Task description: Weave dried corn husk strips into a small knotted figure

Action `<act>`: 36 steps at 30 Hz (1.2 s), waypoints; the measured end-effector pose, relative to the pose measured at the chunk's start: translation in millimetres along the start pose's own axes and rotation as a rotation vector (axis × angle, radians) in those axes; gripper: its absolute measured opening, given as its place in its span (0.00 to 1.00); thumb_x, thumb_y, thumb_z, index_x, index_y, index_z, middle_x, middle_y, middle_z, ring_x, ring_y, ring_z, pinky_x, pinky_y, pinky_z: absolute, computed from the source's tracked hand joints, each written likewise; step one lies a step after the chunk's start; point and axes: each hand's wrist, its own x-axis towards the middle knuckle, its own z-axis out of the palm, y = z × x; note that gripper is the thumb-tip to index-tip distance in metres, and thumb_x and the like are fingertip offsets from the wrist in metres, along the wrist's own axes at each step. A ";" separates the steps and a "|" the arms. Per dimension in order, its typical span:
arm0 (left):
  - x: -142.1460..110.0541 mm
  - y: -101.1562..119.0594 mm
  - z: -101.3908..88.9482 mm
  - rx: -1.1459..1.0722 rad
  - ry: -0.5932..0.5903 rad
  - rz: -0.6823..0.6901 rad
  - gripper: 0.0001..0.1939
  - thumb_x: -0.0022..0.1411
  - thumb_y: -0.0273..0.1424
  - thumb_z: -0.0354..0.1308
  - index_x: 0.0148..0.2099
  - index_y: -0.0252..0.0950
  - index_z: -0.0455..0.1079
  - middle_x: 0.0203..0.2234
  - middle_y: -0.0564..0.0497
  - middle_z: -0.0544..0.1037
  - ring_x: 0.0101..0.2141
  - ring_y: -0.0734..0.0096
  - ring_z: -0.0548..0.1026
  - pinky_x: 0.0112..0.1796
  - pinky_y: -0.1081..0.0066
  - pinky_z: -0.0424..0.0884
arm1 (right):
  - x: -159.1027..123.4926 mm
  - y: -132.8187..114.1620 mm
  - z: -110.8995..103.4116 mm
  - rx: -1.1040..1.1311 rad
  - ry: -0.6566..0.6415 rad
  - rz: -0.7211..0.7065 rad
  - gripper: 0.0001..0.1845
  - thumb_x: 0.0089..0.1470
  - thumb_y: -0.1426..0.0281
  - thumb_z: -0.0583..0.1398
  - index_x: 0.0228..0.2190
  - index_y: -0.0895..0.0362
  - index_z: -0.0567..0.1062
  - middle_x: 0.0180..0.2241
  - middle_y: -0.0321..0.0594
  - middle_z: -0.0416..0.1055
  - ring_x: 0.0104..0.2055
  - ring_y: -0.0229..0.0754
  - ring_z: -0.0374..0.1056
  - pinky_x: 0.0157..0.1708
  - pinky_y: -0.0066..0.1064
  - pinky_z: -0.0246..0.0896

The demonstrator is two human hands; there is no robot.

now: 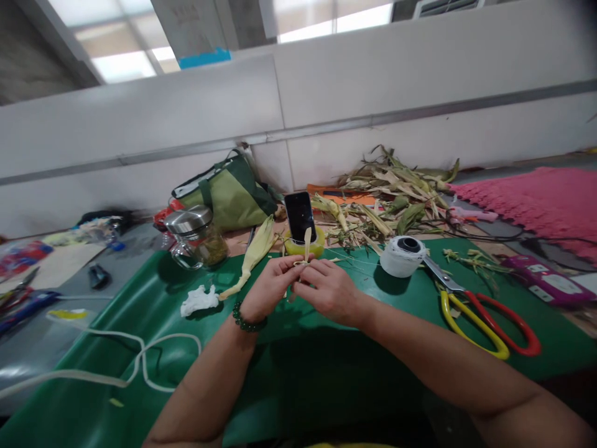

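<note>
My left hand (267,289), with a dark green bead bracelet at its wrist, pinches a small pale strip of corn husk (308,241) that stands up between the fingers. My right hand (330,292) meets it from the other side, fingertips closed on the same strip. A loop at its base looks like thread or husk; the fingers partly hide it. Fine thread stretches from near the hands toward a white spool (395,260) on the right. Left of the hands lies a tied corn husk bundle (255,252), beside a white fluffy wad (199,301).
Behind the hands a phone (300,214) leans at a tape roll (318,244). Scissors (485,317) with red and yellow handles lie right on the green mat (289,373). A glass jar (212,249), green bag (228,193) and husk pile (396,183) stand behind. A white cord (135,361) loops left.
</note>
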 end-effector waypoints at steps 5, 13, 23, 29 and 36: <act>-2.3 1.8 -4.9 0.010 -0.036 0.024 0.17 0.49 0.40 0.65 0.39 0.33 0.78 0.34 0.47 0.81 0.37 0.63 0.77 0.39 0.68 0.71 | -1.2 11.7 -5.5 0.371 0.159 0.422 0.10 0.59 0.67 0.57 0.27 0.56 0.72 0.26 0.38 0.70 0.30 0.37 0.64 0.31 0.29 0.60; -7.7 1.6 -7.4 -0.010 -0.187 -0.027 0.21 0.55 0.42 0.61 0.45 0.32 0.76 0.34 0.42 0.82 0.38 0.59 0.79 0.39 0.67 0.72 | -4.6 21.2 -4.6 0.559 0.118 0.772 0.11 0.54 0.66 0.60 0.24 0.56 0.67 0.23 0.34 0.64 0.26 0.36 0.61 0.26 0.27 0.56; -4.8 -0.3 -2.7 -0.095 -0.041 0.047 0.18 0.51 0.39 0.65 0.41 0.32 0.75 0.25 0.49 0.80 0.29 0.67 0.79 0.36 0.69 0.73 | -4.1 28.5 -10.4 0.787 0.105 0.881 0.11 0.56 0.63 0.56 0.27 0.56 0.67 0.21 0.33 0.64 0.22 0.34 0.61 0.21 0.26 0.58; -3.3 1.6 -10.8 -0.284 -0.027 0.014 0.17 0.48 0.36 0.68 0.38 0.34 0.69 0.20 0.53 0.77 0.23 0.72 0.76 0.31 0.74 0.71 | -3.7 44.6 -30.3 1.130 -0.140 0.657 0.07 0.54 0.70 0.58 0.35 0.57 0.75 0.31 0.39 0.75 0.31 0.37 0.72 0.31 0.29 0.69; -2.9 -1.8 -9.1 -0.225 0.000 -0.001 0.17 0.46 0.37 0.69 0.35 0.33 0.69 0.22 0.54 0.76 0.25 0.74 0.75 0.32 0.74 0.71 | -5.0 37.4 -22.9 0.746 0.010 0.298 0.06 0.56 0.72 0.60 0.32 0.55 0.78 0.32 0.40 0.76 0.34 0.36 0.72 0.34 0.26 0.68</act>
